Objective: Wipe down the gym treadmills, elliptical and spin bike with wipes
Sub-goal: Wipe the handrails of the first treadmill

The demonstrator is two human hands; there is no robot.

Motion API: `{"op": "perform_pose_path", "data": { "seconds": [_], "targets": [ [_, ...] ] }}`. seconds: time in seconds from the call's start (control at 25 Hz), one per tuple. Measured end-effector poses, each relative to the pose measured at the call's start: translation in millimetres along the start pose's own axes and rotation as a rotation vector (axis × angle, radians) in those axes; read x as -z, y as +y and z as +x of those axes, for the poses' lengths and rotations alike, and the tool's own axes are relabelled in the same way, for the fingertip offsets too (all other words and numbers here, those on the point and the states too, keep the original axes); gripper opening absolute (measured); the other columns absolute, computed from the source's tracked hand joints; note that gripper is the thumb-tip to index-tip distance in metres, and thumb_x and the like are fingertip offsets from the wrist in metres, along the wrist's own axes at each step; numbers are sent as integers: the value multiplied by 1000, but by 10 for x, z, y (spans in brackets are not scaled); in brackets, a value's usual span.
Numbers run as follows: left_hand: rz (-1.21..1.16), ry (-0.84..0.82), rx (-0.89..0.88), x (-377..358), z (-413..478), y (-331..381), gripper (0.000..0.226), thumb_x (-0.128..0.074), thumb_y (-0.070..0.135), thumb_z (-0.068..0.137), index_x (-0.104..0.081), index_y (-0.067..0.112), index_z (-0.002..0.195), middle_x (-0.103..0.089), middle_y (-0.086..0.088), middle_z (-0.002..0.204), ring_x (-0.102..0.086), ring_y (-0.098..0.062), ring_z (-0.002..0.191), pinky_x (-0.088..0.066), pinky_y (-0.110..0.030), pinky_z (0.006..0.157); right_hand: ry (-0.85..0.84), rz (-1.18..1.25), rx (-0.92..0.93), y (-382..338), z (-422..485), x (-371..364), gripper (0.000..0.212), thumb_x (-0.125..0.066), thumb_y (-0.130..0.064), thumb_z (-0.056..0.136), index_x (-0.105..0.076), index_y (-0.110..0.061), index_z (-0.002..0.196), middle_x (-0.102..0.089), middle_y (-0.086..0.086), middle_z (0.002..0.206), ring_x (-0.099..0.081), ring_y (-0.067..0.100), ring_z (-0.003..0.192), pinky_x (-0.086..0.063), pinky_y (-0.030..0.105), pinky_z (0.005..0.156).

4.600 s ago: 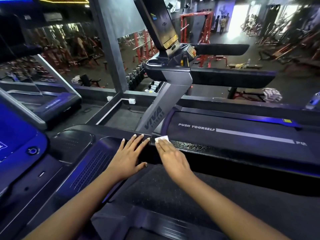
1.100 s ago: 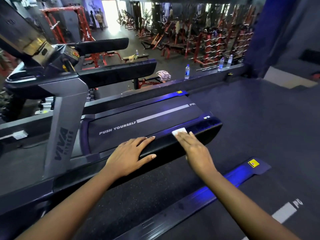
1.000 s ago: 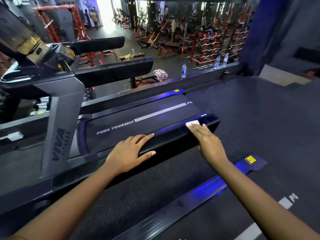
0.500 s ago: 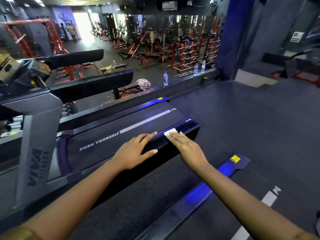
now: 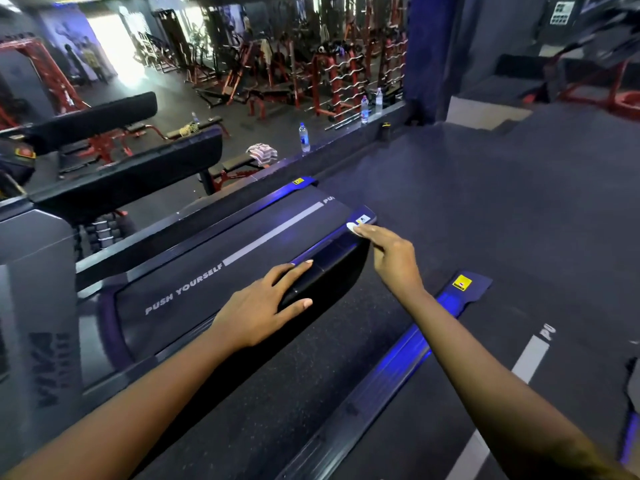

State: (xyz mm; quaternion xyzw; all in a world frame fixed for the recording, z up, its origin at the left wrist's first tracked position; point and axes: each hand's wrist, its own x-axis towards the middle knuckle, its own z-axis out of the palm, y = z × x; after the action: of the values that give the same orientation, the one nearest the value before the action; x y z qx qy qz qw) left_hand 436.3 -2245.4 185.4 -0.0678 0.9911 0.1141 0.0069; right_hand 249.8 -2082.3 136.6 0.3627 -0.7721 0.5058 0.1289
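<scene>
A dark treadmill (image 5: pixel 207 258) with "PUSH YOURSELF" on its belt lies across the middle of the view. My left hand (image 5: pixel 266 306) rests flat on its near side rail (image 5: pixel 322 258), fingers straight. Further right, my right hand (image 5: pixel 391 261) presses a small white wipe (image 5: pixel 351 227) onto the rail's rear end, next to a small label; only the wipe's edge shows past my fingertips.
A second treadmill's blue-lit rail (image 5: pixel 398 362) and belt run below my arms. The grey upright (image 5: pixel 38 306) and padded handrail (image 5: pixel 138 174) stand at left. Water bottles (image 5: pixel 304 137) stand on the ledge, red weight racks behind. Dark rubber floor (image 5: pixel 502 202) spreads right.
My right hand has slid the wipe along the rail to its rear end. My left hand stays flat on the rail. The view has swung further right since the earliest frame.
</scene>
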Motion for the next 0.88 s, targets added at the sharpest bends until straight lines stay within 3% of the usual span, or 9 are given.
{"op": "perform_pose_path", "data": {
  "seconds": [0.12, 0.24, 0.36, 0.48, 0.64, 0.8, 0.88],
  "targets": [
    [4, -5, 2, 6, 10, 7, 73, -6, 81, 73, 4, 56, 141, -17, 22, 148, -50, -12, 118, -49, -33, 87, 115, 102, -86, 56, -154, -112, 58, -36, 15, 72, -64, -9, 118, -63, -2, 118, -54, -2, 109, -42, 20, 100],
    [-4, 2, 12, 9, 19, 14, 69, -13, 80, 80, 2, 55, 142, -20, 21, 147, -51, -13, 117, -49, -36, 88, 281, 166, -257, 15, -379, -268, 51, -39, 11, 77, -63, -6, 118, -61, -2, 117, -51, -7, 107, -36, 6, 96],
    [-4, -5, 5, -9, 17, 12, 70, -10, 80, 76, 5, 57, 141, -22, 20, 146, -52, -13, 115, -49, -38, 87, 340, 244, -413, -63, -628, -446, 45, -41, 7, 80, -63, -3, 117, -62, 3, 116, -51, -7, 105, -34, -1, 91],
    [-9, -16, 7, -18, 22, -8, 71, -7, 80, 73, 8, 59, 139, -23, 19, 146, -52, -14, 115, -49, -40, 88, 333, 285, -597, -178, -877, -652, 39, -46, 13, 84, -64, -3, 116, -64, 13, 115, -59, 10, 104, -31, -5, 84],
    [-4, -18, 8, -12, 18, 2, 74, -6, 80, 71, 6, 58, 140, -23, 18, 146, -52, -14, 116, -49, -40, 89, 353, 300, -778, -261, -982, -654, 39, -48, 8, 86, -63, -9, 118, -63, 14, 117, -62, 24, 106, -38, 14, 84],
    [-1, -29, 11, -15, 32, -14, 75, -5, 80, 71, 5, 56, 141, -24, 17, 146, -52, -14, 115, -50, -40, 87, 480, 200, -437, -280, -512, -392, 44, -43, 11, 80, -64, -3, 117, -65, 13, 115, -57, 10, 102, -35, 2, 87],
    [4, -28, 8, -26, 34, -19, 75, -5, 81, 71, 5, 56, 141, -24, 17, 146, -52, -14, 115, -50, -40, 87, 502, 177, -345, -326, -428, -454, 45, -44, 8, 77, -63, -1, 117, -65, 14, 113, -58, 11, 103, -39, 8, 92]
  ]
}}
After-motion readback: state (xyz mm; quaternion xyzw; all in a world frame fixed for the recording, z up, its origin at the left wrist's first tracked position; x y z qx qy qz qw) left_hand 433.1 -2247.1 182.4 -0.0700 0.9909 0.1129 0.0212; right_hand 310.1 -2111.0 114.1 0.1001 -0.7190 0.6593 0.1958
